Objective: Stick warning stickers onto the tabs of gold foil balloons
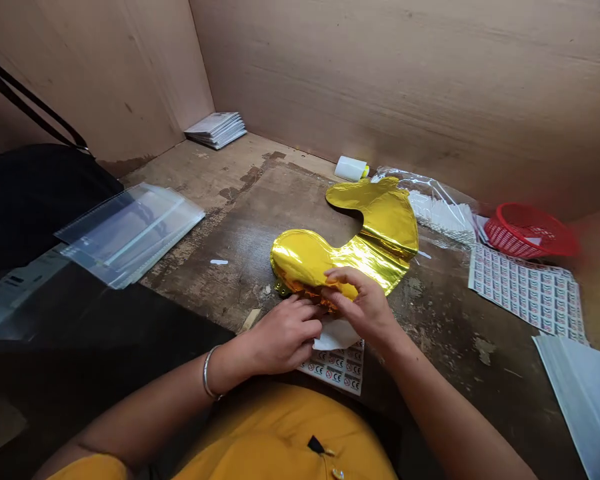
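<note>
A gold foil balloon point(375, 250), flat and curved like a numeral, lies on the worn wooden table in front of me. My right hand point(357, 300) pinches its near edge between thumb and fingers. My left hand point(287, 333) is at the same edge, its fingers curled in under the foil; what they hold, if anything, is hidden. Below the hands is a small white paper piece point(336, 335), and under it lies a sheet of CE-mark stickers point(337, 370), partly covered by my left hand.
Clear plastic sleeves point(135, 230) and a black bag point(40, 200) are at left. A stack of cards point(217, 129) stands in the back corner. To the right are a plastic bag of white strips point(443, 212), a red basket point(513, 237), sticker sheets point(527, 293) and white sheets point(585, 393).
</note>
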A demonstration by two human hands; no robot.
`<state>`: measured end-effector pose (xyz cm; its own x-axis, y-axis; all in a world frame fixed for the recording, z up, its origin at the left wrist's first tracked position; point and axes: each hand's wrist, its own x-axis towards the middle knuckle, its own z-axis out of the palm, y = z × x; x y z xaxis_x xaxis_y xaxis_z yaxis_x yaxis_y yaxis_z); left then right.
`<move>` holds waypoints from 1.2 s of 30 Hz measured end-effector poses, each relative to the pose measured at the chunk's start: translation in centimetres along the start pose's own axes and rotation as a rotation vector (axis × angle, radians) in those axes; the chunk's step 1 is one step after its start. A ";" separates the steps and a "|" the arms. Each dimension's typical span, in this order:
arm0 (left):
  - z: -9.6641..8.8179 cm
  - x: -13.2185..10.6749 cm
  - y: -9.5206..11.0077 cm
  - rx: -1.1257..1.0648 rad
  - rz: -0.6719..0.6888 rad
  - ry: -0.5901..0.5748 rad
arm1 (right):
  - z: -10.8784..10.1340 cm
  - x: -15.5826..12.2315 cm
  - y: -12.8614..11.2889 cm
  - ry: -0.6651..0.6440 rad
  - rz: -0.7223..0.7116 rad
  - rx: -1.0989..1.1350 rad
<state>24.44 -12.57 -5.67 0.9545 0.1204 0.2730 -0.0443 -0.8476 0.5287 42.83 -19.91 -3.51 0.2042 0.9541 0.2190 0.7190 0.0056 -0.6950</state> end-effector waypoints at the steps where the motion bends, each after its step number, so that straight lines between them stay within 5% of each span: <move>1: 0.1 0.0 -0.1 -0.011 -0.005 0.000 | -0.1 -0.5 0.1 0.006 -0.035 -0.018; 6: 0.4 -0.4 0.1 -0.032 -0.024 0.002 | 0.0 -1.6 0.5 -0.069 -0.036 -0.100; 10: 0.7 -0.8 -0.2 -0.040 -0.015 -0.037 | -3.6 3.6 2.7 -0.012 0.081 -0.050; 16: 1.0 -1.0 -0.5 -0.063 -0.019 -0.056 | -13.1 14.9 9.6 0.445 0.297 -0.168; 20: 1.0 -0.9 -0.4 -0.084 -0.014 -0.016 | -15.3 16.9 11.9 0.638 0.380 -0.256; 23: 0.9 -0.7 -0.6 -0.114 -0.007 0.007 | -15.5 16.7 11.1 0.733 0.374 -0.294; 26: 0.7 -0.6 -1.0 -0.184 0.005 0.032 | -14.5 13.6 8.3 0.770 0.331 -0.296; 29: 0.5 -0.8 -0.9 -0.356 -0.025 0.123 | -11.8 5.8 4.4 0.692 0.220 -0.212; 33: 0.2 -1.1 0.7 -0.802 -0.502 0.337 | -7.0 -6.6 -0.8 0.498 0.360 0.128; 36: 0.0 -0.8 2.1 -1.098 -0.721 0.373 | -4.8 -11.5 -3.3 0.381 0.478 0.368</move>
<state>23.62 -14.47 -4.78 0.7372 0.6366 -0.2263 0.0486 0.2841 0.9576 41.33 -32.30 -0.40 0.7075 0.7067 0.0103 0.2358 -0.2222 -0.9461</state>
